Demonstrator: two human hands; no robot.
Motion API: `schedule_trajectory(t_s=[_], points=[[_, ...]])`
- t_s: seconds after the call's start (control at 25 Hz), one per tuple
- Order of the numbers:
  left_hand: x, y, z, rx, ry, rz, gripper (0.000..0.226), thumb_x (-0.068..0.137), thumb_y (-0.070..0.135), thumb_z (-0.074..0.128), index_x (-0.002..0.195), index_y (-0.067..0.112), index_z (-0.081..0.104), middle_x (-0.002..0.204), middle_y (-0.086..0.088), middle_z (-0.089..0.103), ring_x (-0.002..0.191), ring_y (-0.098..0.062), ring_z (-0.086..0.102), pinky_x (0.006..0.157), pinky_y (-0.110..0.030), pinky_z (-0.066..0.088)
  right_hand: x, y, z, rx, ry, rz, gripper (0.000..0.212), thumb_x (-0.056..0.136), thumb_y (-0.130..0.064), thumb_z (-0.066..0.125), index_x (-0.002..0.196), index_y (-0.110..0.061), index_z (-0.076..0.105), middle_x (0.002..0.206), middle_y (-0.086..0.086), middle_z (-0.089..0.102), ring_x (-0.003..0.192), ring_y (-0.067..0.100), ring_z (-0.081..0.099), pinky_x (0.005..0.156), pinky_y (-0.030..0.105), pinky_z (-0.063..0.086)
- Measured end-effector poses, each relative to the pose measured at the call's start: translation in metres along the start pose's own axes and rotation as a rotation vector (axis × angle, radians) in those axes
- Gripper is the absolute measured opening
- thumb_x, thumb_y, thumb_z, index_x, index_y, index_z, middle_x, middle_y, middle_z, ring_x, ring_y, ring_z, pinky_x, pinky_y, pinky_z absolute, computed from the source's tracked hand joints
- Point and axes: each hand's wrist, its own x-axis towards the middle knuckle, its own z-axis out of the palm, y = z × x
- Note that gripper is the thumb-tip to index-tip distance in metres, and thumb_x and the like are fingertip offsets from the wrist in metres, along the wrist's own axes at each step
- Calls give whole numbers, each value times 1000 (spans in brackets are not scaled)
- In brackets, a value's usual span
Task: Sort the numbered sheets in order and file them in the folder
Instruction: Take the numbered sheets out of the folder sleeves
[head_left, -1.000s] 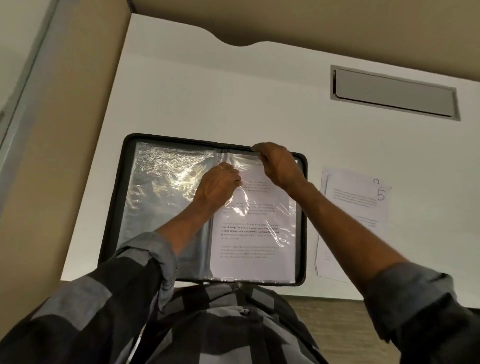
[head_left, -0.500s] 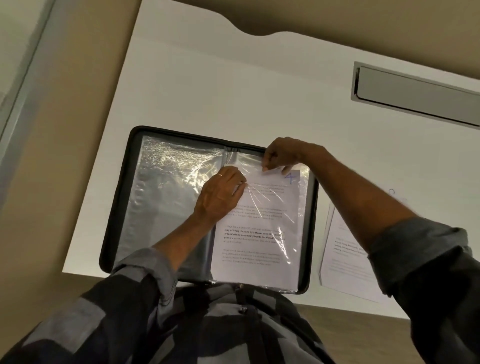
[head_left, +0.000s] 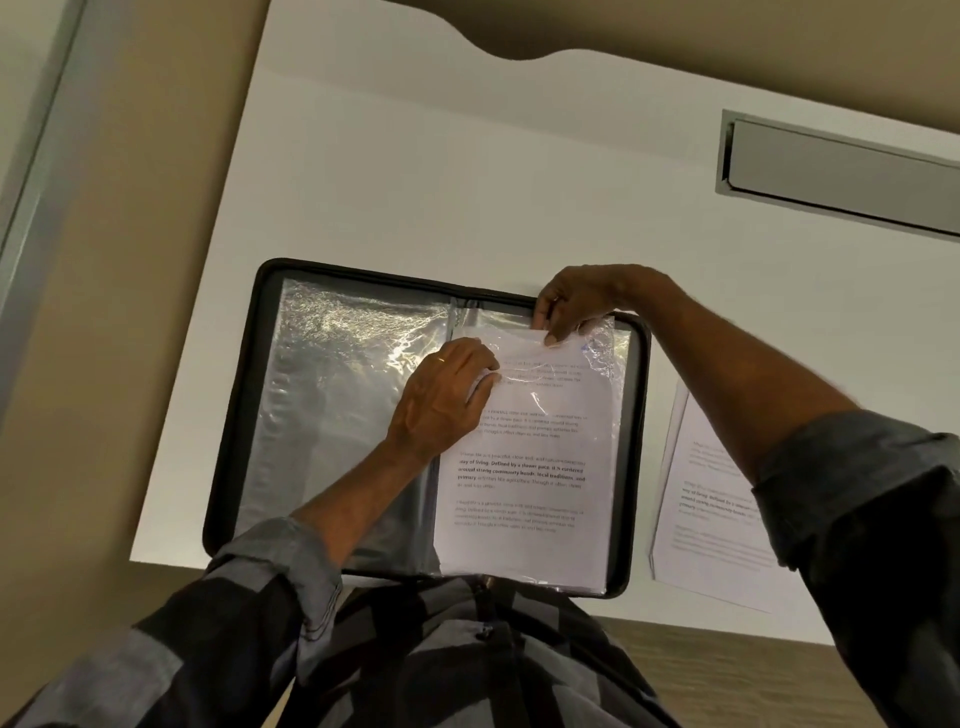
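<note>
A black zip folder (head_left: 236, 441) lies open on the white table, its pages clear plastic sleeves. On the right page lies a printed sheet (head_left: 524, 499), partly inside a clear sleeve (head_left: 605, 364). My left hand (head_left: 441, 400) pinches the sleeve's plastic near the sheet's top left corner. My right hand (head_left: 576, 301) grips the top edge of the sheet and sleeve at the folder's far rim. The sheet's number is hidden by crinkled plastic. A stack of loose printed sheets (head_left: 711, 519) lies right of the folder, partly covered by my right arm.
The left folder page (head_left: 332, 405) shows shiny sleeves with no paper visible in them. A grey metal slot (head_left: 841, 171) is set into the table at the back right. A beige wall runs along the left. The table's near edge is by my body.
My right hand has shifted along the sleeve's top edge, and the sheet sits a little lower in the sleeve. My left hand stays pinching the plastic. The view has tilted slightly.
</note>
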Motion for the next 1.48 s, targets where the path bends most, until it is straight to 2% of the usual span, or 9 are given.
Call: schedule_trajectory(t_s=[0.2,0.44,0.6,0.68,0.8,0.92,1.16,1.32,1.48], points=[[15,-5,0,-29,-10,9,26,99,30,63,116,11,65,117,-5,68,110,-21,62,99,-38,48,-2,12,-31,-4,277,-101,32,75,-25,90,103,-23,74,95,1,76,87,14,68,84,32,54],[100,-27,-11,-180,-22,-395,57,101,39,57,148,12,39,151,-7,42,133,-23,45,110,-41,43,7,24,-62,47,692,-139,23,85,-23,78,103,-35,73,97,-17,69,100,6,66,101,48,50],[149,-42,-22,-340,-197,-639,71,99,36,64,157,16,29,128,0,54,113,-19,58,96,-33,48,10,26,-74,168,858,-203,22,83,-30,72,103,-39,70,99,-23,72,102,-2,67,103,49,49],[159,-50,-24,-375,-237,-647,60,97,27,68,150,17,43,111,2,59,103,-19,62,91,-28,51,5,29,-70,296,896,-231,30,84,-27,75,112,-34,69,109,-17,73,107,2,66,103,46,50],[161,-60,-23,-485,-96,-666,46,95,17,71,138,16,55,99,6,62,86,-10,62,74,-15,52,1,42,-44,615,908,-213,60,85,-17,81,137,-22,51,136,-1,58,117,14,58,102,30,50],[163,-63,-20,-510,34,-647,40,95,14,70,133,14,58,100,9,65,80,2,62,72,-11,51,-5,52,-8,942,785,-106,75,85,-13,82,147,-16,40,136,5,54,109,17,63,96,36,55],[184,-54,-22,-517,148,-582,34,95,13,69,128,10,60,99,6,67,82,-6,66,75,-16,54,-9,65,22,957,740,24,77,68,-31,93,131,-10,55,125,5,66,112,25,68,95,47,58],[191,-47,-24,-608,232,-675,37,98,22,67,132,12,57,112,-1,68,94,-9,63,78,-12,50,-16,56,11,1033,811,-69,41,83,-12,83,119,-4,65,110,8,76,96,20,75,90,44,60],[177,-44,-28,-713,112,-744,41,97,27,69,136,18,57,113,2,68,107,-16,65,92,-33,57,-38,43,-19,1114,964,-244,32,91,-7,74,120,0,65,114,13,75,102,27,74,91,43,60]])
